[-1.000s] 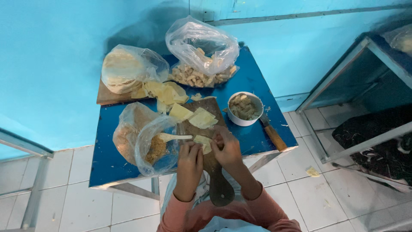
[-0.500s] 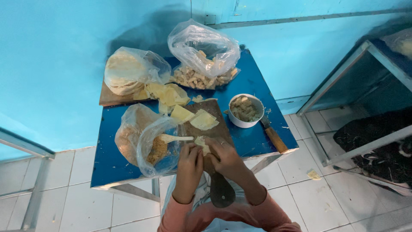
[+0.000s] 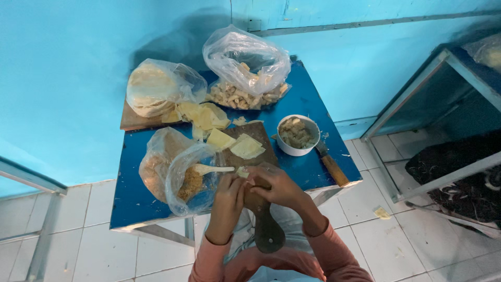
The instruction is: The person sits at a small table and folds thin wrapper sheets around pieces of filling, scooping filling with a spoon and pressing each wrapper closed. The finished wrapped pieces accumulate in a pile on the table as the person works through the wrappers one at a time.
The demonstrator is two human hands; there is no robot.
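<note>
Fingers of both hands pinch a small pale wrapper piece over the near end of the dark cutting board, close to the bench edge. The left hand curls in from below, knuckles up; the right hand cups over it, wrist bent inward. With so thin a sheet, a hard pinch could tear it, or it may slip to the floor tiles. The open filling bag with its spoon sits just beside the left hand, easy to knock.
</note>
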